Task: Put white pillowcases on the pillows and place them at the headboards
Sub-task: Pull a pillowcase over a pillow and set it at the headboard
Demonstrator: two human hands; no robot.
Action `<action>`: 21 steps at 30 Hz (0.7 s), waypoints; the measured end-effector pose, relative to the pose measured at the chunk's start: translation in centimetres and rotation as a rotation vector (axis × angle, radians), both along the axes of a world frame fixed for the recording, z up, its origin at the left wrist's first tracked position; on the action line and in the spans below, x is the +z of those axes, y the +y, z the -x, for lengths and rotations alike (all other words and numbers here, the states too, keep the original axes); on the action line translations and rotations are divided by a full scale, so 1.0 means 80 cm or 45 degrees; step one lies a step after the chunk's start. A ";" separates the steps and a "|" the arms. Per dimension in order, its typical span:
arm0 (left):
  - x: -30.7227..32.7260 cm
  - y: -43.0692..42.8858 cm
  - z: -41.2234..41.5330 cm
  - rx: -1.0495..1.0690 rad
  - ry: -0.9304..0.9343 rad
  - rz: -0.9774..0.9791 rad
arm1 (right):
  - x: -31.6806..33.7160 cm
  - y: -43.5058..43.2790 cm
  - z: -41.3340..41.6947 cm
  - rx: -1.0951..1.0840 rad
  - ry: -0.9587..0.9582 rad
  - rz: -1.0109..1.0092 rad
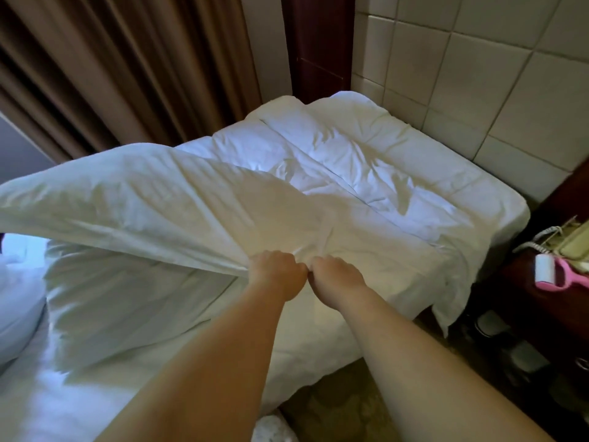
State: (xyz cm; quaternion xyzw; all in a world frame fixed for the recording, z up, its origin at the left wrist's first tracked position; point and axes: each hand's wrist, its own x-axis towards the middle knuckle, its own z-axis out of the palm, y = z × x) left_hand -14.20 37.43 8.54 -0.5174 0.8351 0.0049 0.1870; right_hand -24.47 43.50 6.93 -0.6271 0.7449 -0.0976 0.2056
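Both hands (pixel 307 274) fisted on pillowcase (pixel 134 199)

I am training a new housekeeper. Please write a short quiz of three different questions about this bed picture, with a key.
1. True or false: both hands grip the white pillowcase.
2. Which item lies on the dark nightstand? A) pink lint roller B) folded towel C) book
3. Fill in: behind the bed hangs a brown ____.

Key:
1. True; left hand and right hand pinch its edge side by side.
2. A, the lint roller.
3. Curtain.
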 end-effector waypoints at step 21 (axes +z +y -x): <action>-0.096 -0.334 -0.124 -0.174 0.206 -0.158 | -0.096 -0.287 -0.125 -0.069 -0.187 -0.285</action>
